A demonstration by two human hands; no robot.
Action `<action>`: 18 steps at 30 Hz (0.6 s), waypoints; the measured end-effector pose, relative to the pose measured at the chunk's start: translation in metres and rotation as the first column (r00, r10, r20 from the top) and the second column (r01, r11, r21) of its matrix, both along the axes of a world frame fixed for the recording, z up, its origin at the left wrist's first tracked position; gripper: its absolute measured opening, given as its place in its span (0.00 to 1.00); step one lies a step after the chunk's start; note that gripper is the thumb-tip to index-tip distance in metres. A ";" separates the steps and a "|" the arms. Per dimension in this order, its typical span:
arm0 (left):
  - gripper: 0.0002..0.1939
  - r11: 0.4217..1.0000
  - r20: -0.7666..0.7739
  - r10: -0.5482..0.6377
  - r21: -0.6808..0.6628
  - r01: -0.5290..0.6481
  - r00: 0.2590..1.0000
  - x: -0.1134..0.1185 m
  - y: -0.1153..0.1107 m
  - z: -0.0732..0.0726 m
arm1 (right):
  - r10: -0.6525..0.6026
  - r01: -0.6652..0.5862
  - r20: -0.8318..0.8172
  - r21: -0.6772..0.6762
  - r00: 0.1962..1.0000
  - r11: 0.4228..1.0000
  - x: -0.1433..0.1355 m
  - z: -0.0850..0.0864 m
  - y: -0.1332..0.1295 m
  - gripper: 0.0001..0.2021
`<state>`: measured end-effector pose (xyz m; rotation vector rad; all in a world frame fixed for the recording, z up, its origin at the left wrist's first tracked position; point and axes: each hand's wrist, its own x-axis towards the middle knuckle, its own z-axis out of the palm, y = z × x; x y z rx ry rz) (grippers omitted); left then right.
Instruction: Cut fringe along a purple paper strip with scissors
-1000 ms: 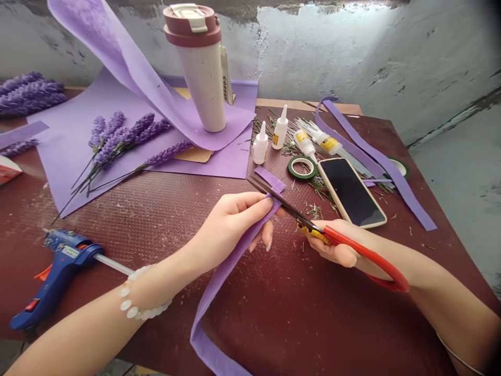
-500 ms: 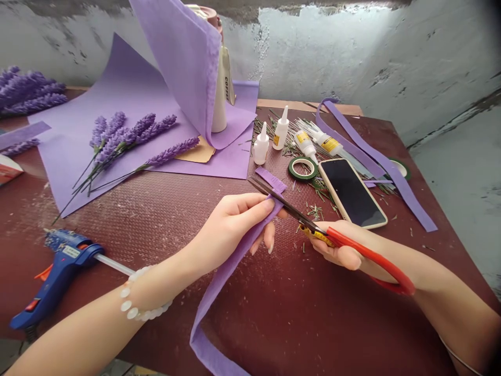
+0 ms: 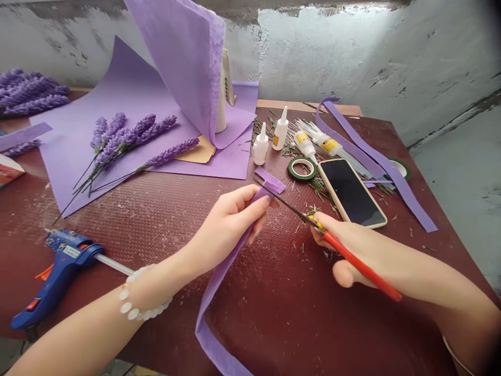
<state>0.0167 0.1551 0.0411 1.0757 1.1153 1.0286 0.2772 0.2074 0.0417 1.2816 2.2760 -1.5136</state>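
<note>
My left hand (image 3: 238, 219) pinches the upper end of a long purple strip (image 3: 219, 282), which hangs down toward the table's front edge. Red-handled scissors (image 3: 356, 261) are in my right hand (image 3: 344, 245), its thumb stretched away from the handle. Their dark blades look nearly closed and lie at the strip's end, just beyond my left fingertips. A short purple piece (image 3: 270, 179) lies on the table under the blade tips. Whether the blades touch the strip is hard to tell.
Purple sheets (image 3: 70, 136) bear lavender stems (image 3: 121, 141) at the back left. A blue glue gun (image 3: 66, 266) lies at left. Small glue bottles (image 3: 281, 130), green tape (image 3: 302, 169), a phone (image 3: 352, 193), purple ribbon (image 3: 410, 198) and green scraps lie at the back right.
The scissors have turned edge-on and their blades have come closer together. My right thumb has moved down and left. My left hand has shifted slightly left with the strip.
</note>
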 end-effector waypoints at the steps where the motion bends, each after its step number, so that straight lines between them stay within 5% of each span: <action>1: 0.13 1.000 -0.006 0.010 0.010 -0.010 1.000 0.000 0.000 0.000 | -0.025 0.020 0.083 0.059 0.996 0.998 -0.003 0.003 -0.002 0.27; 6: 0.11 0.997 -0.011 0.074 0.021 -0.074 0.997 0.001 0.001 -0.001 | -0.043 -0.025 0.205 0.318 0.978 0.948 -0.016 0.005 -0.007 0.31; 11: 0.09 0.997 -0.038 0.077 0.024 -0.076 0.996 0.002 0.002 -0.003 | -0.130 -0.020 0.173 0.672 0.976 0.740 -0.018 -0.008 -0.002 0.34; 18: 0.15 0.999 -0.079 0.032 0.044 -0.028 0.996 0.003 0.002 -0.001 | -0.008 -0.084 0.123 0.717 0.992 0.692 -0.015 -0.012 0.000 0.33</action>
